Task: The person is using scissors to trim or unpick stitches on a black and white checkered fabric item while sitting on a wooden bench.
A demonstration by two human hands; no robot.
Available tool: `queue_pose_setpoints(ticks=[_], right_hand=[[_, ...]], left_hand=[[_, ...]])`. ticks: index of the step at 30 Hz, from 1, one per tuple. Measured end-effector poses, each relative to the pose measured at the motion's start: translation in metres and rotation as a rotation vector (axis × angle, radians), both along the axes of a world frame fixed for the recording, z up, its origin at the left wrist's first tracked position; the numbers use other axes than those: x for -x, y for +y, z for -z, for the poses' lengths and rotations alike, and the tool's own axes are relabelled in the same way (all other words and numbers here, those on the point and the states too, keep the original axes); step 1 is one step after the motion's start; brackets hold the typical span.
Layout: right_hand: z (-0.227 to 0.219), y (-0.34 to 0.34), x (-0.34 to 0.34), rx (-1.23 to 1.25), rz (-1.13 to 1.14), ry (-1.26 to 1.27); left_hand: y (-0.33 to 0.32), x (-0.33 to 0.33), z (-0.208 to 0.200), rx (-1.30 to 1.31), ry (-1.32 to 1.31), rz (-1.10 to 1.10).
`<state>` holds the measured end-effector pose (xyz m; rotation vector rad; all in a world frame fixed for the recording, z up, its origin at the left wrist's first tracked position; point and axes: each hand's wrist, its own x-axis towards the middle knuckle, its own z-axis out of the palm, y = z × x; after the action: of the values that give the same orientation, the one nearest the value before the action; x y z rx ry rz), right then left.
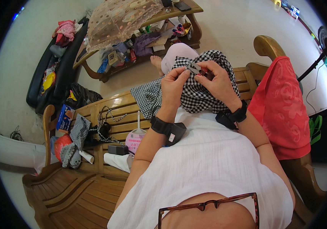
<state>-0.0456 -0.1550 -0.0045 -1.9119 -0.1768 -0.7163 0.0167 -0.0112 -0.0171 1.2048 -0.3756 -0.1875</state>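
Observation:
Both my hands are raised close together over my lap. My left hand (pixel 174 81) is closed in a pinch, thumb against index finger, at one end of a small grey piece (pixel 193 69). From the other side, my right hand (pixel 219 81) closes its thumb and fingers round something dark beside that piece; its kind is too small to make out. Beneath the hands, a black-and-white checked cloth (pixel 198 95) lies bunched over my lap and knee. A finer checked piece of cloth (pixel 148 95) spreads to the left of it, over the bench edge.
I sit on a slatted wooden bench (pixel 72 194). To my left lie a pink fan (pixel 134 140), a black box (pixel 118 150), checked straps (pixel 112 114) and a blue box (pixel 65 118). Red cloth (pixel 281 114) covers the right armrest. A cluttered low table (pixel 163 16) stands ahead.

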Motion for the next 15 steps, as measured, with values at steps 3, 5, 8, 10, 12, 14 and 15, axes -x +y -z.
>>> queue_pose_setpoints(ticks=[3,5,8,10,12,14,15], right_hand=[[0.0028,-0.0001,-0.0024,0.01,-0.005,-0.063],[0.0033,0.0,-0.0023,0.022,-0.009,-0.091],[0.0002,0.0006,-0.001,0.014,-0.027,-0.099],[-0.0015,0.0006,0.0001,0.033,-0.022,-0.094],[-0.0019,0.0003,0.0001,0.052,-0.016,-0.087],[-0.0017,-0.0003,-0.0012,0.043,-0.044,-0.09],[-0.0011,-0.0006,-0.002,0.042,-0.043,-0.09]], left_hand=[[-0.0013,0.0017,-0.0028,0.017,0.031,0.008],[-0.0022,0.003,-0.0051,0.032,0.056,0.015],[-0.0028,0.0037,-0.0065,0.033,0.072,0.003],[-0.0016,0.0018,-0.0032,0.027,0.042,0.004],[0.0,0.0008,-0.0011,0.012,0.022,0.018],[0.0006,0.001,-0.0008,-0.002,0.003,0.032],[0.0008,0.0015,-0.0013,-0.043,-0.018,0.067]])
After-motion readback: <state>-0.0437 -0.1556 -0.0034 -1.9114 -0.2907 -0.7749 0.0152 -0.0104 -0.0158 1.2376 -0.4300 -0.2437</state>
